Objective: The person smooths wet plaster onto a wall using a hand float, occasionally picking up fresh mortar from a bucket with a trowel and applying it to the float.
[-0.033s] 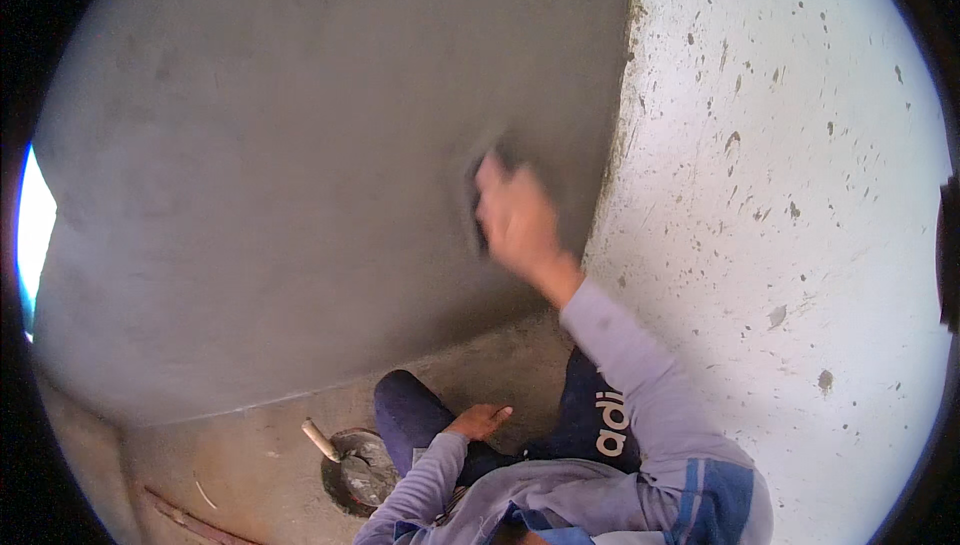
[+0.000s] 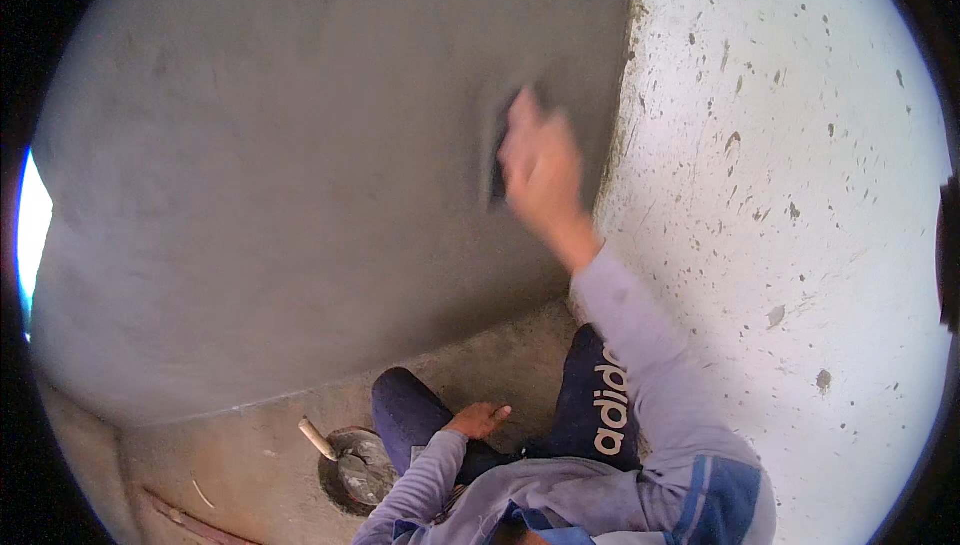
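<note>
My right hand is raised to the grey plastered wall, fingers closed round a plastering trowel. Motion blurs both, and the hand covers most of the tool; its dark flat edge lies along the wall surface. My left hand rests low by my bent left leg, fingers extended and holding nothing. Left of that leg, a round dark pan on the floor contains grey mortar. A tool with a pale wooden handle leans in it, its handle sticking out over the rim.
A white wall spattered with grey specks meets the plastered wall close on my right. The concrete floor runs along the wall's base. A thin reddish-brown rod and a small pale strip lie at lower left.
My right hand and the trowel have slid up the plastered wall and slightly to the right. My left hand has stayed by my leg.
</note>
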### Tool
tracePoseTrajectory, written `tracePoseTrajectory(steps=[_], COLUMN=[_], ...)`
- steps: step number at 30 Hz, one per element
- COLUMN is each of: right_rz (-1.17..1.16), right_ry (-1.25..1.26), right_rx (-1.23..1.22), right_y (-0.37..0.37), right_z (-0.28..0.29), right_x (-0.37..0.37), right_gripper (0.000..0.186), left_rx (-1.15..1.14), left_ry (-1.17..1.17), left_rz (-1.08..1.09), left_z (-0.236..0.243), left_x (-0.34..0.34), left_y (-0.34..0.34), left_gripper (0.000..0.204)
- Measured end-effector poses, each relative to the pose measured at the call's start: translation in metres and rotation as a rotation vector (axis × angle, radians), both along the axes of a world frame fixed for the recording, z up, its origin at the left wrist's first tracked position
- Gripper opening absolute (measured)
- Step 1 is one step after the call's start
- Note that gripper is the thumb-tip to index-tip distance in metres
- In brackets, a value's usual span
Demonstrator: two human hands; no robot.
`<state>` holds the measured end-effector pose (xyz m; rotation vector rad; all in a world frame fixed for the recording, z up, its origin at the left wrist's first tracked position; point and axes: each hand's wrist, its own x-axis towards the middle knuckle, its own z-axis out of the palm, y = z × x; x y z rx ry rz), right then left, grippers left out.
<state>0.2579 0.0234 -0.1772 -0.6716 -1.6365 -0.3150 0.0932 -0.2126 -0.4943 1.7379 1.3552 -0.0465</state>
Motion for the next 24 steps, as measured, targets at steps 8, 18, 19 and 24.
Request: tracePoseTrajectory(steps=[8, 18, 19, 24], right_rz=[-0.282, 0.28, 0.282, -0.029], right_ry=[0.026, -0.755, -0.781, -0.065], right_rx=[0.136, -0.154, -0.189, 0.199], right_y=[0.039, -0.071, -0.069, -0.031], right_z=[0.119, -0.184, -0.161, 0.107], right_x=[0.002, -0.117, -0.103, -0.076], right_gripper=[0.046, 0.052, 0.052, 0.055], left_rx=[-0.065, -0.02, -0.021, -0.001], left_ry=[0.116, 0.021, 0.007, 0.051], left_rz=[-0.083, -0.078, -0.046, -0.11], left_z=[0.005, 0.006, 0.018, -0.026], left_x=[0.007, 0.004, 0.005, 0.002], left_y=[-0.003, 0.007, 0.007, 0.003], left_gripper=[0.065, 0.064, 0.064, 0.062])
